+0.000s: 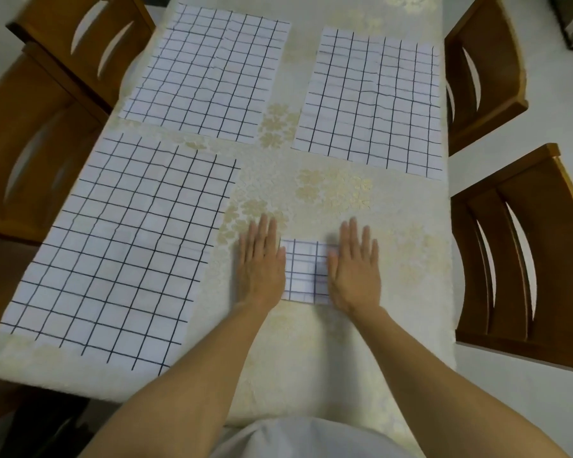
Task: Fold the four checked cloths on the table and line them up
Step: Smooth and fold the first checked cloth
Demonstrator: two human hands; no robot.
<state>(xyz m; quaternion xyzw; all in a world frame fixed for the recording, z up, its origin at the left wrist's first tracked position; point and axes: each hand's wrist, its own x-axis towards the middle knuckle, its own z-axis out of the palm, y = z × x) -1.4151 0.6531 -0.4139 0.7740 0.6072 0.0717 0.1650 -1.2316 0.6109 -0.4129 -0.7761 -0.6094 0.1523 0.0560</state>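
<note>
Soft white top (pixel 298 438) sits right at the bottom edge. Two bare arms (pixel 192 375) reach out from it over the worktop (pixel 311 358). The worktop has a cream, bumpy cover w/ pale gold flower shapes on it.

Small folded checked cloth (pixel 306 272), white w/ thin dark blue lines that make squares, lies near the front middle of the worktop. It is a neat little rectangle & looks flat.

Left hand (pixel 262 262) lies palm down on the left edge of it, fingers straight & close together. Right hand (pixel 356 266) lies the same way on the right edge, fingers straight, a bit spread. Both hands are flat & press down; neither one grips anything. Only the middle strip of the small cloth shows between them.

3 more cloths of the same white & blue check lie spread out flat, not folded, each a big rectangle:
- near-left big cloth (pixel 123 246), just beside the left hand; its left side runs to the worktop edge
- far-left big cloth (pixel 209 71), w/ faint wavy crease lines
- far-right big cloth (pixel 374 100), also a bit wavy, by the right edge

They don't touch; strips of cream cover show between them.

Brown smooth wooden chairs w/ curved slots in the backs stand by the sides: 2 on the left (pixel 30 153), 2 on the right (pixel 523 259).
</note>
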